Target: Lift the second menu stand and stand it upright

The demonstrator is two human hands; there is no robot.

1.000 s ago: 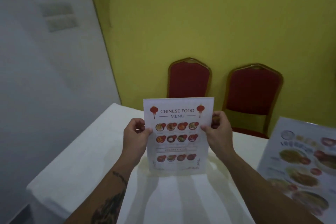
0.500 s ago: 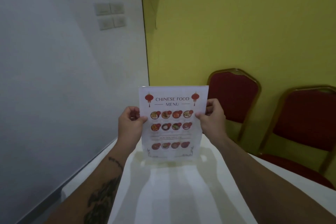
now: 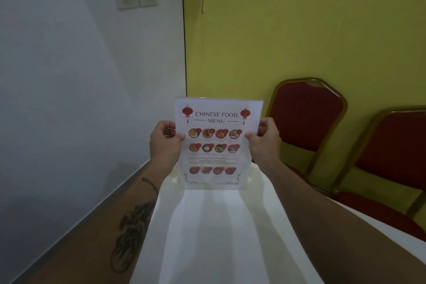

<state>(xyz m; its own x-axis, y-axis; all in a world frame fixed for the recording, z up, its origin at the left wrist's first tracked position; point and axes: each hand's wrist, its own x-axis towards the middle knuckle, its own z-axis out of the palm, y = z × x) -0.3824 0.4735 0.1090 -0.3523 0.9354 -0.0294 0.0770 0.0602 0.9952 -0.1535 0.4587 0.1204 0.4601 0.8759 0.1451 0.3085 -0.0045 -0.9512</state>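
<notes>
A menu sheet (image 3: 218, 143) (headed "Chinese Food Menu") is held upright above the white table (image 3: 221, 237). Its left edge is pinched by the left hand (image 3: 164, 143), its right edge by the right hand (image 3: 265, 143). Two red chairs (image 3: 306, 117) are seen against the yellow wall.
</notes>
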